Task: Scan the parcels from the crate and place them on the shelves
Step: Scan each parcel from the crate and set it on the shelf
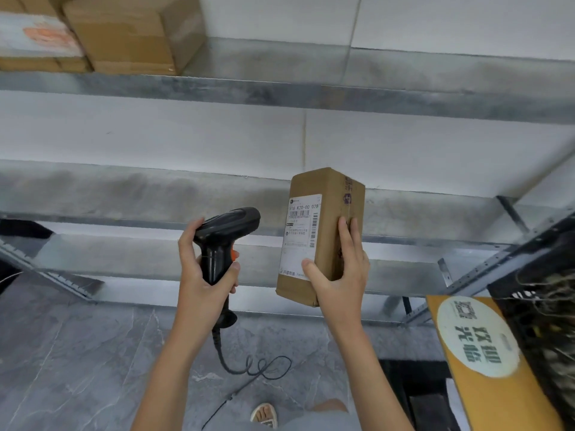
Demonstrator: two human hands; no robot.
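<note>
Head view: parcel (323,234) between right-hand fingers (348,241).

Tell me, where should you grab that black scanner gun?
Grip the scanner by its upright handle, coming from the left side, as the left hand does. The handle is narrow enough to wrap, it puts a finger on the orange trigger, and leaves the head free to face the parcel.

This looks like a parcel depot or small warehouse storeroom. Bare galvanised steel shelves (280,98) run along a plain white wall (435,20), with taped cardboard boxes (130,35) stacked on the top tier. A corded handheld barcode scanner (224,241) and a box bearing a printed shipping label (300,237) fit that, over a grey stone-tile floor (77,353).
</note>
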